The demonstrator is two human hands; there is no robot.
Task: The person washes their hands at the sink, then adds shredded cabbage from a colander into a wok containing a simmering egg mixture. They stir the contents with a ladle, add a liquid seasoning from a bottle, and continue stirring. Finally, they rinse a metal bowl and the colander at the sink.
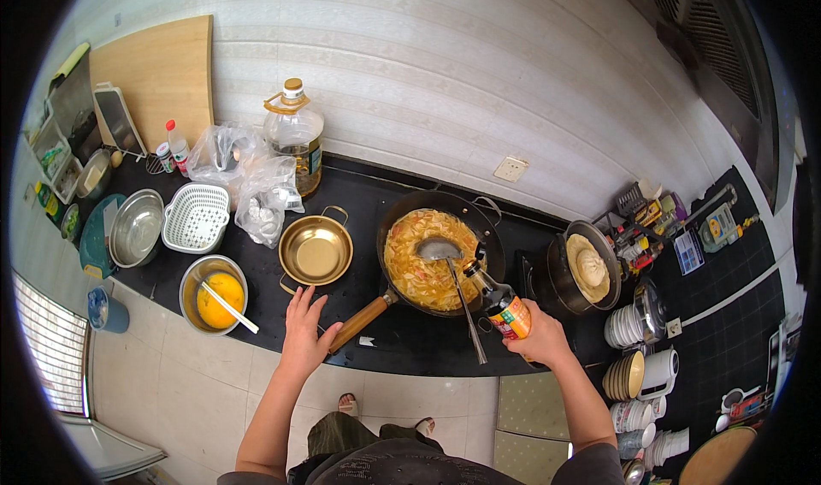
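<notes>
My right hand (539,336) grips a glass bottle of dark sauce (497,299). The bottle is tilted, its mouth pointing over the right side of a wok (490,219); I cannot tell if sauce is flowing. Inside the wok is a yellow-orange soupy dish (417,273) with pale strips and reddish pieces. A metal ladle (440,249) rests its bowl in the food, its handle leaning over the near rim. My left hand (306,331), fingers spread and holding nothing, is by the end of the wooden wok handle (362,323). Just beyond its fingertips stands a gold-coloured two-handled pan (316,251).
Left are a steel bowl (186,292) of beaten egg with chopsticks (228,305), a white basket (196,219), plastic bags (263,190) and an oil jug (294,132). A pot (558,280) holding dough stands right of the wok. Stacked bowls (623,376) line the right counter.
</notes>
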